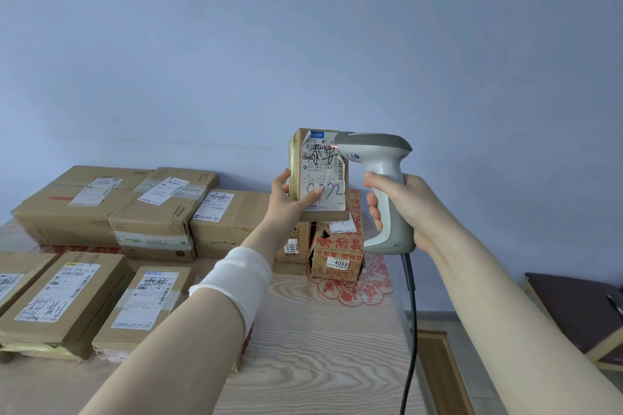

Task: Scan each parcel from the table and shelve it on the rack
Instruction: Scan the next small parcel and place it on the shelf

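My left hand [290, 199] grips the small parcel [320, 175] at its lower left, thumb across the label. It holds the parcel upright above the desk [320, 330], long axis vertical, label face toward me. My right hand [401, 209] is wrapped round the handle of the corded scanner [381, 172]. The scanner's nose sits just beside the label's upper right edge, and a red spot falls by the barcode. Parcel: brown taped card, white label with black handwriting, top corner peeling. I judge the scan to be in hand; the rack is out of view.
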Demonstrator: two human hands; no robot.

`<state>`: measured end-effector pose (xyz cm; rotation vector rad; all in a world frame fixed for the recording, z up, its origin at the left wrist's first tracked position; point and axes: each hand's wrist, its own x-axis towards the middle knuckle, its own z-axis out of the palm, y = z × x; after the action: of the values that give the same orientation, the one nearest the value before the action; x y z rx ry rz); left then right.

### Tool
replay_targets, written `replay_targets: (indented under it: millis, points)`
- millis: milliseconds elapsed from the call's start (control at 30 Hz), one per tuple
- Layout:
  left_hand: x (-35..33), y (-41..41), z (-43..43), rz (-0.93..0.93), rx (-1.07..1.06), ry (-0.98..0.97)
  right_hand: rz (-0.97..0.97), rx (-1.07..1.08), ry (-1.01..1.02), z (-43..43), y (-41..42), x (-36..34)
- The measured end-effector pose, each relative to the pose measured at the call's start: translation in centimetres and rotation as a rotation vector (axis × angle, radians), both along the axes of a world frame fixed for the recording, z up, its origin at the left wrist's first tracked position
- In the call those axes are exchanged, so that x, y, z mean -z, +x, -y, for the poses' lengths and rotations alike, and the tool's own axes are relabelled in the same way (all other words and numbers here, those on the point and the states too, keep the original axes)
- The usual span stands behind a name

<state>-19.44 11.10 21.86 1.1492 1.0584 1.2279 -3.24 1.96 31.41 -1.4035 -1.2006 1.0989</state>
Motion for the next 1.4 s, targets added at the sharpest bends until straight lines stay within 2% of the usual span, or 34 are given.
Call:
replay_targets:
  millis: [433, 633, 767, 867, 1100, 1300, 1400]
  points:
    - [0.0, -0.8, -0.1, 0.007, -0.009, -0.003, 0.011, -0.029, 0.004, -0.1, 0.0, 0.3]
    - [0.4, -3.2, 1.3, -0.021, -0.114, -0.042, -0.152, -0.145, -0.047, 0.1, -1.9, 0.7]
    - [1.2, -6.8, 4.1, 0.035, -0.232, -0.081, -0.266, -0.223, -0.111, -0.3, -5.0, 1.7]
    - [2.0, -10.8, 6.4, 0.062, -0.335, -0.129, -0.322, -0.310, -0.175, -0.4, -8.4, 2.8]
    - [3.5, -22.1, 14.3, 0.109, -0.596, -0.200, -0.317, -0.609, -0.281, 1.5, -20.1, 5.3]
    - [2.9, -34.3, 23.1, 0.145, -0.744, -0.147, -0.296, -0.808, -0.339, 5.8, -32.9, 5.5]
    - [2.3, -41.4, 28.0, 0.134, -0.810, -0.123, -0.351, -0.871, -0.387, 8.8, -40.8, 5.6]
